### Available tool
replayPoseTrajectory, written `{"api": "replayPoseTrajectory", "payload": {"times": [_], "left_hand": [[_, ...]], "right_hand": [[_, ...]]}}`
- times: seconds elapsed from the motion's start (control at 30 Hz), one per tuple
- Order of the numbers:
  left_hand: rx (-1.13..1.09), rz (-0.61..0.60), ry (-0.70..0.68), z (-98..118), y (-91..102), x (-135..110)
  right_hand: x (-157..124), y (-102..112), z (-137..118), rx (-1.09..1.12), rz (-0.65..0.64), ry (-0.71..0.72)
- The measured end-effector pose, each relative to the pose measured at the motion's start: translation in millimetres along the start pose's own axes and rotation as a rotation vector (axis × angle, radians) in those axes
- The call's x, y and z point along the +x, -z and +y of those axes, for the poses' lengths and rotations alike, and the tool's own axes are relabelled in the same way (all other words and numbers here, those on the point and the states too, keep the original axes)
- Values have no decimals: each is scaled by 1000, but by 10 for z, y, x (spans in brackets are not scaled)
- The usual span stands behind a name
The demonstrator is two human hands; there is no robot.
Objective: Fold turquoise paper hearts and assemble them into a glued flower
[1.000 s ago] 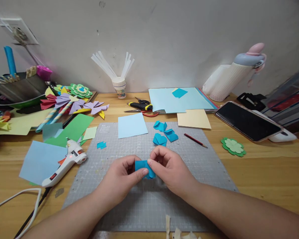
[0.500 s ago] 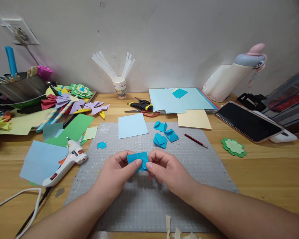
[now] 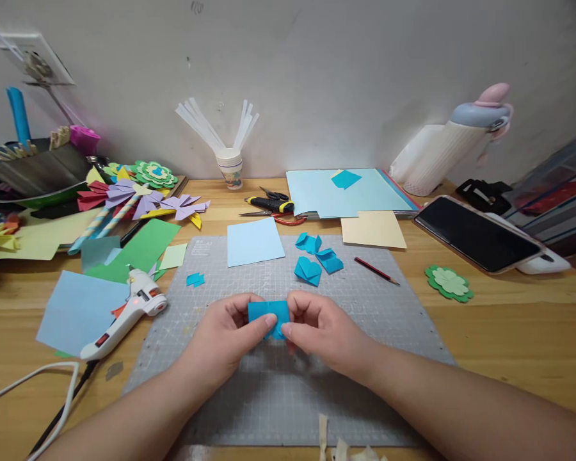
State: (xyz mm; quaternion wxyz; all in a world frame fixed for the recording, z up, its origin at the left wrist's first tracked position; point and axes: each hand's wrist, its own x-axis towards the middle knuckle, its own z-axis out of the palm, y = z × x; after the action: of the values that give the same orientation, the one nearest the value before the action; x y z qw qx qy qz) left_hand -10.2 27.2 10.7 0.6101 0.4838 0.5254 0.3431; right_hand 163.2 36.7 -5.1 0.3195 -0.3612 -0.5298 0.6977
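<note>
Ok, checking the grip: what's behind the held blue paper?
The gridded mat, and fingers of the left hand, partly covered by the blue paper; its back can't be seen.

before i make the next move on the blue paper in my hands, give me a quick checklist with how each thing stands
1. Left hand gripping the folded blue paper: ok.
2. Right hand at that paper's right side: ok.
3. Creases on its far side even: cannot tell, hidden from view.
4. Red-and-black pencil apart from both hands: ok.
5. Glue gun showing no power light: not ok, a red light shows on its body.
</note>
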Motion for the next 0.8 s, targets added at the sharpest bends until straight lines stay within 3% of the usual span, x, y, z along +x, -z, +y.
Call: {"api": "replayPoseTrajectory", "payload": {"times": [0.37,0.8], "left_hand": [[23,6,8,31,-35,-19],[31,-36,0,60,-43,-37]], "right_hand": [[-27,-1,-15,-79,46,9],[-28,-9,-36,-25,94,54]]}}
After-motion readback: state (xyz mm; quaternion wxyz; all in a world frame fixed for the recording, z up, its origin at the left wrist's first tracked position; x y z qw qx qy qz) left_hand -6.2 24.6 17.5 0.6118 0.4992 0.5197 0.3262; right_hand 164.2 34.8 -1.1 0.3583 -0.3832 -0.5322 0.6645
